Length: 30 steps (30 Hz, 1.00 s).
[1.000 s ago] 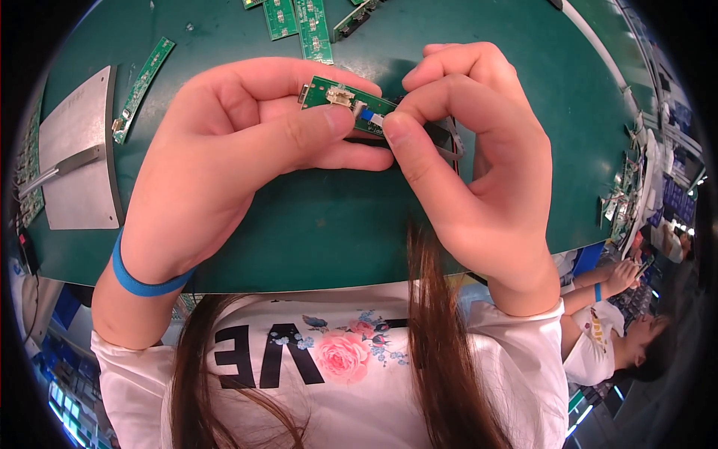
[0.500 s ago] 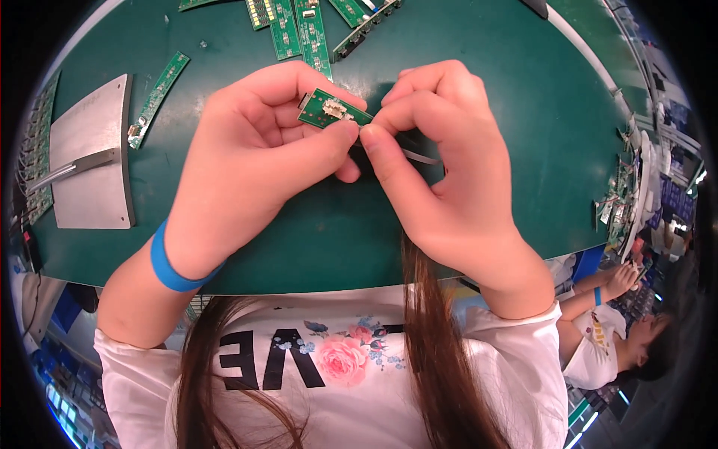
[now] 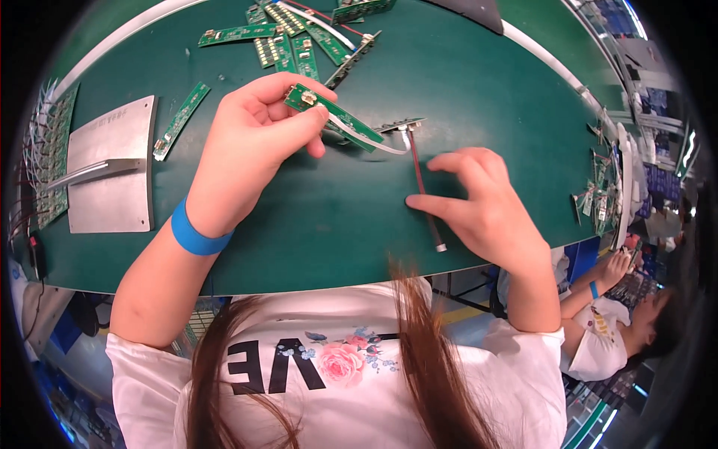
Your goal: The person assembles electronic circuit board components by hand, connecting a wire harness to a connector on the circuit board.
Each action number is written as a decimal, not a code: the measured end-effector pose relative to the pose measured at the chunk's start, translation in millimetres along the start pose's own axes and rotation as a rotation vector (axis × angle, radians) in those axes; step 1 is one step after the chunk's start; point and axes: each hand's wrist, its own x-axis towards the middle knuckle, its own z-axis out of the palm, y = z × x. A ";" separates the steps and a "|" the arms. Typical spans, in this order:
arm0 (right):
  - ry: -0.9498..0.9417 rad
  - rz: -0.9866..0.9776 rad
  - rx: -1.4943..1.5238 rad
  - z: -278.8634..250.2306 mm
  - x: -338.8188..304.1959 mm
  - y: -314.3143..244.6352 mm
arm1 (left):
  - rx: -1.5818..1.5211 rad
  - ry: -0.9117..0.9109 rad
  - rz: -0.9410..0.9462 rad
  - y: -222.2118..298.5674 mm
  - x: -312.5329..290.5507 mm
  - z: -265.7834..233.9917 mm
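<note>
My left hand (image 3: 254,131), with a blue band at its wrist, pinches a narrow green circuit board (image 3: 353,122) between thumb and fingers. A white flat cable (image 3: 378,145) curves from the board's connector end toward a second small circuit board (image 3: 404,123), seen nearly edge-on. From that second board a thin dark red and black cable (image 3: 417,166) runs toward me, ending in a small white plug (image 3: 440,248). My right hand (image 3: 482,198) is open beside this cable, thumb and fingers apart. Whether its thumb tip touches the cable I cannot tell.
Several green circuit boards (image 3: 303,56) lie heaped at the far side of the green table (image 3: 321,232). A single board strip (image 3: 182,120) and a metal plate with a handle (image 3: 112,191) are at left, beside wired boards (image 3: 56,161). More boards (image 3: 598,191) lie at the right edge, near another person (image 3: 598,329).
My right hand has let go of the held board's cable area and drawn back right, opening. The white cable, second board and red cable now show. My left hand still grips its board.
</note>
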 end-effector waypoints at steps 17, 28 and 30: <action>0.509 0.024 0.636 7.1 86.4 -27.5 | 0.308 0.152 0.465 -8.2 -10.0 14.0; 0.701 -0.033 0.148 23.9 89.0 -24.4 | 0.486 0.070 0.410 4.8 -17.3 14.7; 0.701 -0.037 0.115 23.3 87.8 -24.8 | 0.514 0.044 0.378 8.9 -20.9 14.9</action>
